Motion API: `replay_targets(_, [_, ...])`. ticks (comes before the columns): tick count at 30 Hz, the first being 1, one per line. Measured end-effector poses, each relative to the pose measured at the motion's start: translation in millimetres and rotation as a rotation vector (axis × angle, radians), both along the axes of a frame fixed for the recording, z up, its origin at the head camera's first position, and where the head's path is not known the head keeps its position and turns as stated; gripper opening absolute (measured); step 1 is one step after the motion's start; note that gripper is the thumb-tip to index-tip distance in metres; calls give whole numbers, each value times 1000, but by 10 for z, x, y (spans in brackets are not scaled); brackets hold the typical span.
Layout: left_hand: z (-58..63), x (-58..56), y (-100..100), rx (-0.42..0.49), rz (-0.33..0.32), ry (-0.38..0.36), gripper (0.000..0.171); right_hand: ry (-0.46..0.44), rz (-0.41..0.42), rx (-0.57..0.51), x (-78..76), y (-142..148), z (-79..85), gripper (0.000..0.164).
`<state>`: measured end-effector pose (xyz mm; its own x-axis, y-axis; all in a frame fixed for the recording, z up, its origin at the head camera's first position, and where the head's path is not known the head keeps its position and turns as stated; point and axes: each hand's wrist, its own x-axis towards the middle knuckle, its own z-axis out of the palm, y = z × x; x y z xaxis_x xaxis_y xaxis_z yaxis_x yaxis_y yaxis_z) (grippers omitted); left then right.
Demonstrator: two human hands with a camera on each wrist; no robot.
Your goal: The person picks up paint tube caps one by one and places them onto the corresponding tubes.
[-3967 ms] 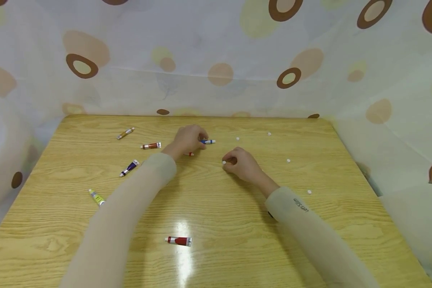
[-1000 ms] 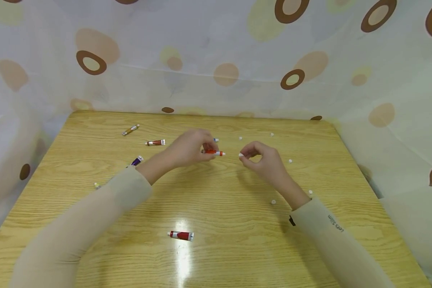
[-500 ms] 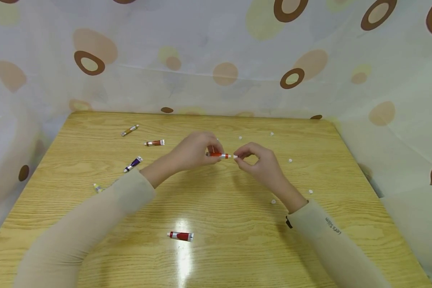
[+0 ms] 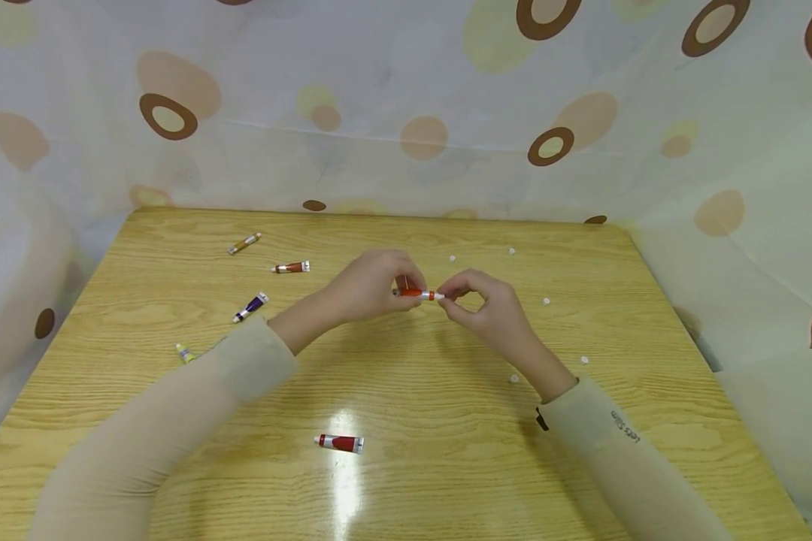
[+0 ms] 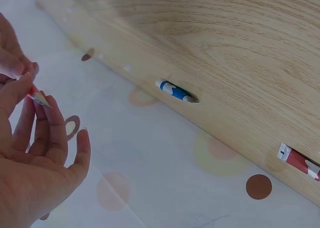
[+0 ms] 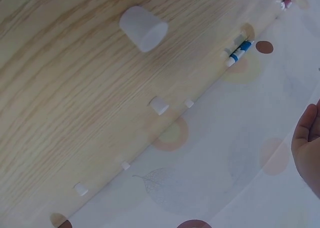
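Observation:
My left hand (image 4: 377,285) pinches an orange-red paint tube (image 4: 413,294) above the table, its nozzle end turned to the right. A small white cap (image 4: 440,297) sits at that end, between the thumb and fingertip of my right hand (image 4: 492,302). The two hands nearly meet over the middle of the table. In the left wrist view the crimped tail of the tube (image 5: 39,97) sticks out between the fingers. A blue paint tube (image 5: 176,92) lies behind the left hand, which hides it in the head view.
Left on the wooden table lie ochre (image 4: 244,243), brown (image 4: 291,267), purple (image 4: 251,307) and yellow (image 4: 185,353) paint tubes. A dark red tube (image 4: 339,443) lies in front. Several white caps (image 4: 546,301) are scattered at right. A patterned curtain (image 4: 365,90) closes the back.
The left hand let go of the blue tube and picked up the orange-red one. A cap was left on the table at right. Tube and right hand's cap have come together.

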<state>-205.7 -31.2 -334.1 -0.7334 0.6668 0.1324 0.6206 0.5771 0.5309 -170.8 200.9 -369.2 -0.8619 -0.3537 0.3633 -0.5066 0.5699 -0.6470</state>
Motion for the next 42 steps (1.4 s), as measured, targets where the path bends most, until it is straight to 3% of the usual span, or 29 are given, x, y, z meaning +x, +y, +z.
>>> replay_targets(12, [15,26,15,16,-11,18,9,-77,-15,-25,37,1,32,6])
replay_targets(17, [9,30,9,26,-12,17,8,-96,5,-29,28,11,20,11])
replay_targets(24, [3,31,-8,26,-10,16,9,-37,21,-15,17,57,-25,26])
replay_targets(31, [2,26,-5,23,-4,0,9,73,54,-44,7,66,-43,20])
replay_targets(42, [11,41,15,30,-21,8,10,81,75,-80,-1,56,-75,11])
